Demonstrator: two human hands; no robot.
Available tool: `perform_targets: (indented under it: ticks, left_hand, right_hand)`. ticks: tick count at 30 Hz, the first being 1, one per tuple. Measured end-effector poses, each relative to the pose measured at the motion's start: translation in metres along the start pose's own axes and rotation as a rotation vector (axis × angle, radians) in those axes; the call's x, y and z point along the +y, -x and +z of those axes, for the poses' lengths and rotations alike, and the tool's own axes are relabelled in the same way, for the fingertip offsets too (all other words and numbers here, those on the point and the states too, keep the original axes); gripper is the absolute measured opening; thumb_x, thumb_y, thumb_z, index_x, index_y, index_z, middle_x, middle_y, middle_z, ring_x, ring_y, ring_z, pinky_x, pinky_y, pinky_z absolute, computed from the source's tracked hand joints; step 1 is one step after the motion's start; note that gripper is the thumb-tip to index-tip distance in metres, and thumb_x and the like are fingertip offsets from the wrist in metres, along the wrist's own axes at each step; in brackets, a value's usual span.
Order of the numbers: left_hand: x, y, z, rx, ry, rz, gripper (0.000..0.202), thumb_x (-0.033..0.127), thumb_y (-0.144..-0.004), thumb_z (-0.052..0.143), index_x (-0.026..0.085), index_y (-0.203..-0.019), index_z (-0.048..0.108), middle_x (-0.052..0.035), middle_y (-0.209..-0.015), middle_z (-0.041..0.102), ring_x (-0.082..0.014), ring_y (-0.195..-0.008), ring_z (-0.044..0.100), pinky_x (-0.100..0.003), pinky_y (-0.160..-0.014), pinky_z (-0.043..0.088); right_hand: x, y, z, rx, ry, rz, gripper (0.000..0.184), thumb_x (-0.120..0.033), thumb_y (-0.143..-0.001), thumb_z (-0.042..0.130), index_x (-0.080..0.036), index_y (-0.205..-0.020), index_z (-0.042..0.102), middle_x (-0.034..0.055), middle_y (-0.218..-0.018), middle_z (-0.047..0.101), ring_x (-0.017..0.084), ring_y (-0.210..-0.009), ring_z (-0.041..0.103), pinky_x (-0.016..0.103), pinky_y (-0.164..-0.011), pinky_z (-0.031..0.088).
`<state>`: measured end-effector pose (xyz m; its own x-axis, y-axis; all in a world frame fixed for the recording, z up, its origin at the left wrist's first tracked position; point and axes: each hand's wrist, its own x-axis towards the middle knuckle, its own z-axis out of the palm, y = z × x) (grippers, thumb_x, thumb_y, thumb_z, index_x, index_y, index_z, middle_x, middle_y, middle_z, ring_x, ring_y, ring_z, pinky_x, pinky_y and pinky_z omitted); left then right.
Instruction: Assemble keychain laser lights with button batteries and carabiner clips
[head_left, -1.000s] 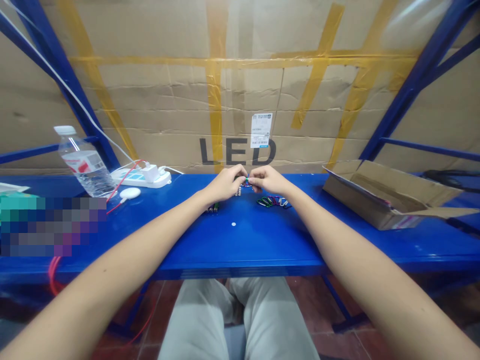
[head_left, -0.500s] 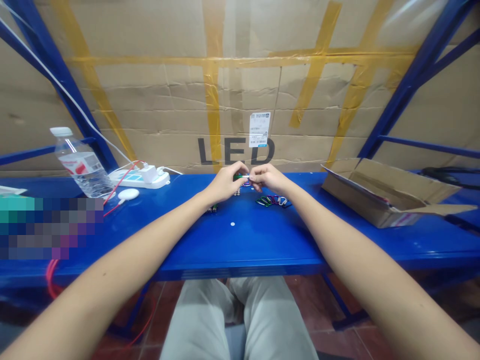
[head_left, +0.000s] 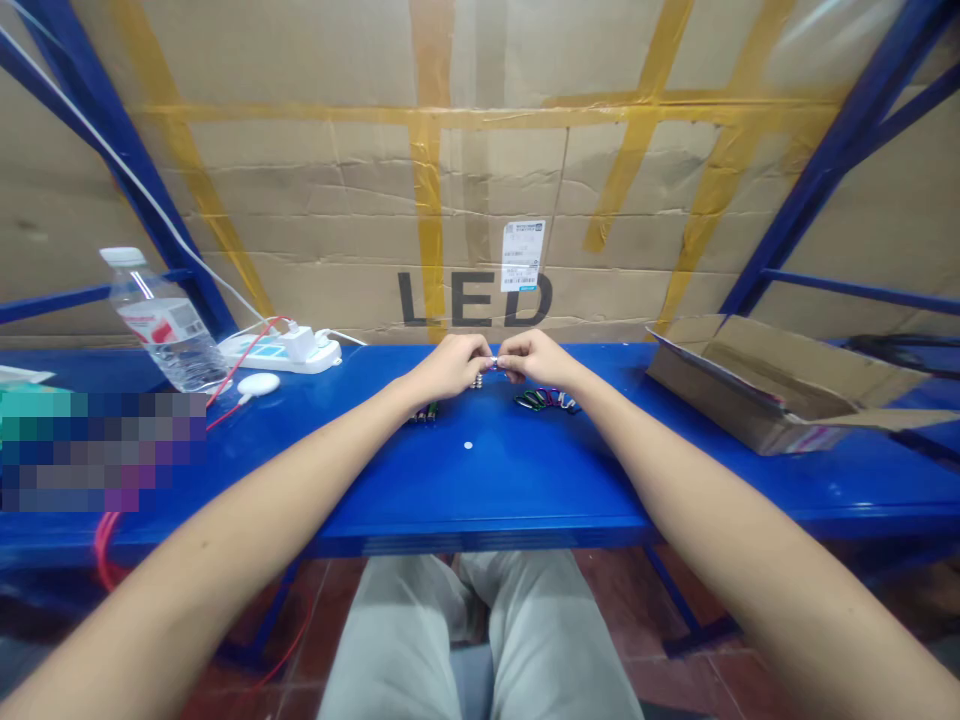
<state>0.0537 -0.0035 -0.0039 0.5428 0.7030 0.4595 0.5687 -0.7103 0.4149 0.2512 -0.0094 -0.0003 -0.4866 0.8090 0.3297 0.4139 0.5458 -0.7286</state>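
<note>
My left hand (head_left: 457, 366) and my right hand (head_left: 529, 356) meet fingertip to fingertip above the far part of the blue table (head_left: 525, 490). Both are closed in a pinch. Between them shows only a tiny silvery piece (head_left: 493, 363); the slim green piece in my left fingers is now mostly hidden. Below my right wrist lies a row of coloured carabiners (head_left: 546, 400), green, purple and silver among them. Several small silver parts (head_left: 478, 381) lie just under the hands. Next to my left wrist are several small dark green pieces (head_left: 426, 412), partly covered by the forearm.
An open cardboard box (head_left: 757, 400) stands at the right. To the left are a water bottle (head_left: 169, 330), a white power strip (head_left: 289, 350) and a white round disc (head_left: 259, 385) on a red cable. A small white dot (head_left: 468, 445) marks the tabletop. Taped cardboard (head_left: 337, 220) rises behind.
The fingertips have come closer together, and the green piece that showed between them is now mostly covered. The camera view has shifted slightly; the things on the table lie as before.
</note>
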Motion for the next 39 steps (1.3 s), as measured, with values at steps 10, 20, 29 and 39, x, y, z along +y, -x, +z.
perform_targets:
  ticks: [10, 20, 29, 39]
  left_hand:
    - [0.002, 0.004, 0.004, 0.126, -0.201, 0.323, 0.008, 0.013, -0.093, 0.050, 0.018, -0.087, 0.053, -0.0069, -0.089, 0.062, -0.0196, -0.084, 0.058, -0.032, -0.077, 0.045]
    - [0.008, 0.002, 0.007, 0.129, -0.295, 0.273, 0.014, 0.013, -0.095, 0.041, 0.017, -0.089, 0.052, -0.0092, -0.088, 0.063, -0.0228, -0.088, 0.057, -0.036, -0.081, 0.046]
    - [0.005, 0.004, 0.010, 0.243, -0.001, 0.239, 0.017, 0.005, -0.084, 0.055, 0.018, -0.081, 0.066, -0.0029, -0.082, 0.072, -0.0173, -0.079, 0.066, -0.030, -0.076, 0.048]
    - [0.006, 0.001, 0.010, 0.324, -0.111, 0.485, 0.019, 0.006, -0.090, 0.050, 0.018, -0.077, 0.057, -0.0067, -0.086, 0.069, -0.0192, -0.085, 0.060, -0.034, -0.078, 0.048]
  right_hand:
    - [0.004, -0.002, 0.002, -0.057, -0.588, 0.234, 0.005, -0.012, -0.061, 0.058, -0.015, -0.058, 0.057, -0.0024, -0.040, 0.045, 0.009, -0.038, 0.035, 0.023, -0.041, 0.025]
    - [0.002, -0.002, 0.000, 0.012, -0.562, 0.232, 0.007, -0.007, -0.058, 0.056, -0.014, -0.057, 0.056, 0.0014, -0.045, 0.049, 0.010, -0.042, 0.041, 0.023, -0.043, 0.029]
    - [0.004, -0.004, 0.001, -0.141, -0.799, 0.419, 0.015, -0.011, -0.074, 0.053, -0.016, -0.061, 0.047, -0.0019, -0.043, 0.038, 0.008, -0.038, 0.027, 0.021, -0.040, 0.024]
    - [-0.004, -0.004, -0.002, -0.181, -1.143, 0.584, 0.024, -0.012, -0.088, 0.042, -0.020, -0.065, 0.038, -0.0085, -0.042, 0.018, 0.007, -0.037, 0.014, 0.016, -0.034, 0.021]
